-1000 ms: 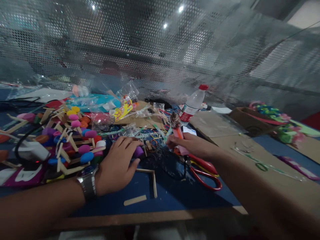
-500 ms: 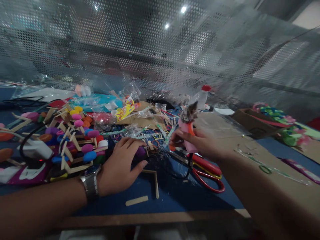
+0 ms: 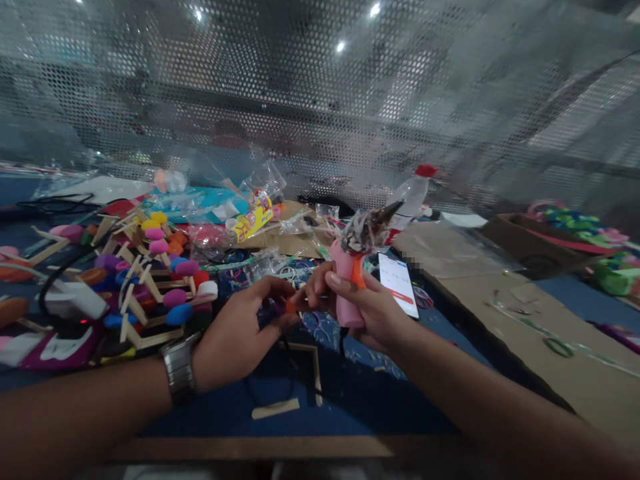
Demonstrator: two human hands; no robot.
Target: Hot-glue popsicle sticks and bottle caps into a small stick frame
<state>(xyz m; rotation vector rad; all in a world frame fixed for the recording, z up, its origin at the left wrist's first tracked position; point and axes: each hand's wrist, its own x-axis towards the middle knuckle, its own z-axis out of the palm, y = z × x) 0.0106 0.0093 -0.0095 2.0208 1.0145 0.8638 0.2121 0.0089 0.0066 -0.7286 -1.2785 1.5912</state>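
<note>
My right hand (image 3: 373, 307) is wrapped round a pink hot glue gun (image 3: 349, 287) with an orange trigger. The gun's nozzle end is coated in grey, crusty material and points up and right. Its cord hangs below. My left hand (image 3: 240, 327), with a metal watch at the wrist, pinches a small orange piece (image 3: 290, 307) between thumb and fingers. Right fingertips reach to the same piece. Something purple shows partly behind the left fingers. Below the hands lie joined wooden sticks (image 3: 317, 373) bent at a corner, and a loose flat stick (image 3: 275, 408).
A pile of wooden sticks with coloured round pieces (image 3: 177, 298) fills the left, beside a purple-and-white device (image 3: 57, 347). A phone (image 3: 400, 283) lies behind my right hand, near a red-capped bottle (image 3: 413, 193). Cardboard (image 3: 480, 300) and an open box (image 3: 525, 243) are at right.
My right hand brought the glue gun left, and the orange piece now sits at the left fingertips. The phone has come into view; the red-handled scissors are no longer seen. The cardboard sits farther right.
</note>
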